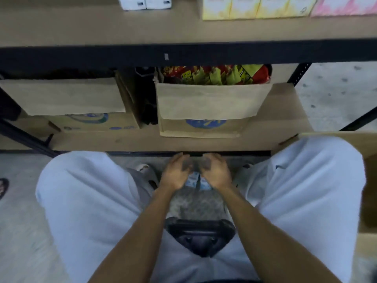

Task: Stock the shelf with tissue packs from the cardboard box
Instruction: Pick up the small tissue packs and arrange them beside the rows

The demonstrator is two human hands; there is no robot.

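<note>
I am squatting in front of the shelf. My left hand (176,173) and my right hand (216,172) are low between my knees, palms facing each other. They are cupped around small blue-and-white tissue packs (196,181), which show only between the wrists. The cardboard box (367,146) stands open at my right knee; its inside is out of sight. On the upper shelf board (102,27) white tissue packs (144,2) sit at the back, with yellow packs (255,7) and pink packs (344,6) to their right.
The lower shelf holds a carton with its flap hanging down (61,97) and a carton of red and green snack packets (212,103). A black shelf rail (183,55) runs across above them. A dark device (200,233) hangs at my waist. Someone's sandalled foot (3,187) is at far left.
</note>
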